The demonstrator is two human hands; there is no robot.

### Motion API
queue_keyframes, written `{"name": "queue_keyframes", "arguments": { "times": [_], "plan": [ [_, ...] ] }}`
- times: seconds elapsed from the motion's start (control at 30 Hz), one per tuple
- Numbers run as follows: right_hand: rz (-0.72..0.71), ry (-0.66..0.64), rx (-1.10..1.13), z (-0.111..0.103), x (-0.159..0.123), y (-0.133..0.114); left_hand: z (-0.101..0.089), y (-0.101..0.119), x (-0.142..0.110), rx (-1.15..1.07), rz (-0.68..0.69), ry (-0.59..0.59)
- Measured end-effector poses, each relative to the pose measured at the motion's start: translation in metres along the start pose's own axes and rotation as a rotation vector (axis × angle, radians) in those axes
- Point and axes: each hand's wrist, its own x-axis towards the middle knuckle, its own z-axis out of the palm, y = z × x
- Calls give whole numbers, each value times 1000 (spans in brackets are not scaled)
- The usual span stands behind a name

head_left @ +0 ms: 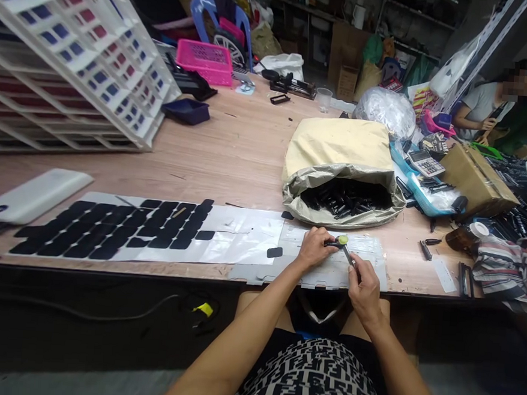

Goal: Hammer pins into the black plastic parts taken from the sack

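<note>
My left hand [315,247] is closed on a small black part [331,244] over the light work mat [367,256] at the table's front edge. In my right hand [365,289] is a slim dark, metallic-looking hand tool [348,257], slanting up and to the left. A round yellow-green piece [342,240] sits where the tool meets the black part; I cannot tell which it belongs to. Just beyond my hands, an open cream sack [339,145] lies with its mouth facing me, and many shiny black parts [344,198] show inside it.
Left of my hands, black rounded pads [103,225] lie in rows on white sheets. Farther left are a white flat device [38,194] and a white plastic crate [132,74]. On the right stand a blue basket [430,200], a cardboard box [477,176] and a brown jar [461,240]. Another person sits beyond.
</note>
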Motion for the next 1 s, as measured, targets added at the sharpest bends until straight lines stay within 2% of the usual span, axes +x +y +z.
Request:
{"name": "queue_keyframes", "arguments": {
  "times": [0.17,0.33,0.53,0.63,0.77,0.9,1.0],
  "plan": [
    [-21,-45,-160,4,2,4,0,1,-1,12,25,16],
    [-27,59,-148,-1,2,9,1,3,-2,-2,34,24],
    [-10,33,-148,-4,-3,20,2,3,-2,-2,11,38],
    [14,120,-167,-12,6,35,3,1,-1,5,18,32],
    [130,233,-428,-27,28,69,5,-1,-3,42,32,42],
    [179,223,-731,-36,43,98,5,-3,-2,67,44,39],
    [179,205,-849,-34,45,106,1,0,-3,72,69,35]
  ]
}}
